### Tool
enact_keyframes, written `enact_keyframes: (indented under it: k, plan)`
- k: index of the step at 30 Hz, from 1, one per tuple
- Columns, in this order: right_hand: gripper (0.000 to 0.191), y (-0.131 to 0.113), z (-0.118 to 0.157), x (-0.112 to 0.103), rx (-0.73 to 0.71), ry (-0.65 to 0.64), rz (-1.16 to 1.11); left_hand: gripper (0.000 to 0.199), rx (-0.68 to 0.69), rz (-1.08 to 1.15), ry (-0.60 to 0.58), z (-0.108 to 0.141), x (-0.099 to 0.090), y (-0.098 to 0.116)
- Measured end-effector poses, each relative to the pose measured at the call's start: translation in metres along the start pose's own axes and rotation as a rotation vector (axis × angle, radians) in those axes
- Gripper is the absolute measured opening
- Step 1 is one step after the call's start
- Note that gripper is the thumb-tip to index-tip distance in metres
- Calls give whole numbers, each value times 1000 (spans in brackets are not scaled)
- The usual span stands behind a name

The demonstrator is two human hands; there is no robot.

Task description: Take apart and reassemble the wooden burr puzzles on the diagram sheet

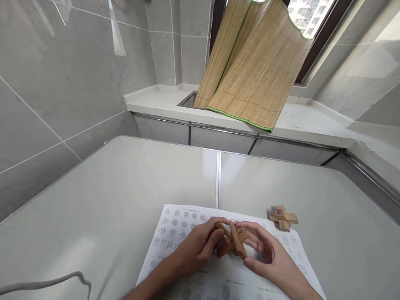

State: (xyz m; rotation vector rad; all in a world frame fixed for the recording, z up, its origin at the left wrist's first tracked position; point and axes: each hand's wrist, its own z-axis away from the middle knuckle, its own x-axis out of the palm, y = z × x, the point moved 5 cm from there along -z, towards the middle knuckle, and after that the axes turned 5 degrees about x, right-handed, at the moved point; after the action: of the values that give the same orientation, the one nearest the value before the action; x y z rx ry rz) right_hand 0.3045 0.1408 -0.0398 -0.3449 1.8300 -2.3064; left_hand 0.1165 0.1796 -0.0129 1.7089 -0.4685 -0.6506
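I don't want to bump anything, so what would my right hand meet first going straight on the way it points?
Probably the wooden puzzle, which your right hand seems to touch; your left hand is beyond it.

Your left forearm (161, 271) and right forearm (308, 296) are slanting inward toward each other. Your left hand (201, 242) is bending its thumb and fingers closely, while your right hand (270, 253) is arching wider, thumb nearest you.
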Motion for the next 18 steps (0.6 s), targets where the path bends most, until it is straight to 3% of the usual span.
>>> enact_keyframes:
  k: [11, 18]
  plan:
    - [58, -1, -2, 6, 51, -23, -242, 35, -46, -47, -20, -1, -4, 3]
    - [68, 5, -3, 7, 76, 32, -253, 33, -76, -68, -11, 0, -3, -1]
